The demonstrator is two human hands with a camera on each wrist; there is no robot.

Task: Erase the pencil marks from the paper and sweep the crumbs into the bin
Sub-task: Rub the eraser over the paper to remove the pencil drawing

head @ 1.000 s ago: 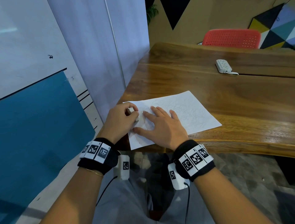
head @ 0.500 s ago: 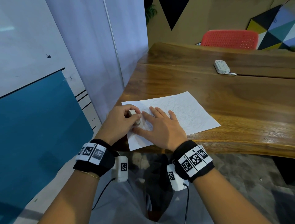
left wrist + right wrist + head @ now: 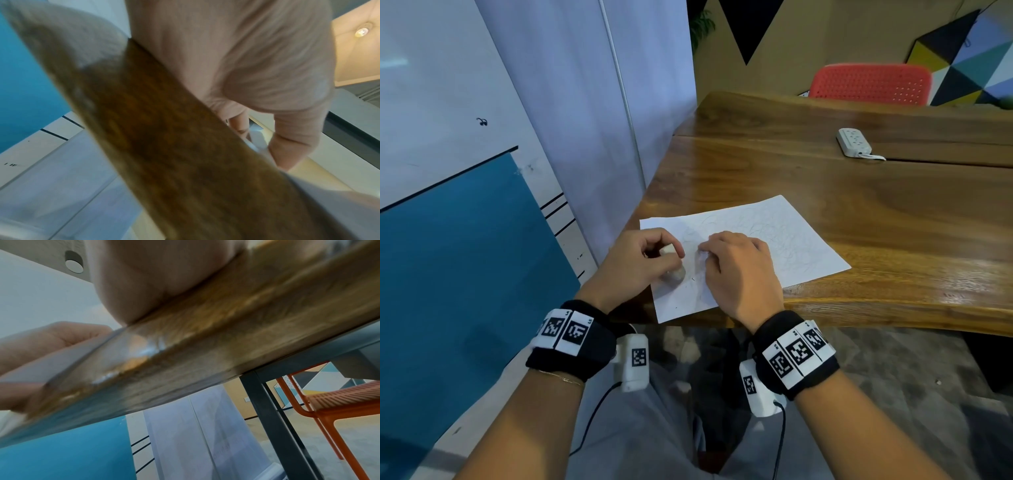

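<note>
Both wrist views are motion-blurred; the right hand (image 3: 739, 270) hides its own fingertips.

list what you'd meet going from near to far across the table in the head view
Left hand gripping the small white eraser → white sheet of paper with faint pencil scribbles → white power strip with its cable → red perforated plastic chair behind the brown wooden table.

Wooden table (image 3: 859, 212): paper (image 3: 791, 240), probably power strip (image 3: 854, 142).

White paper (image 3: 774, 240) flat at table's near corner, faint pencil scribbles; whitish eraser (image 3: 674, 265) on it.
</note>
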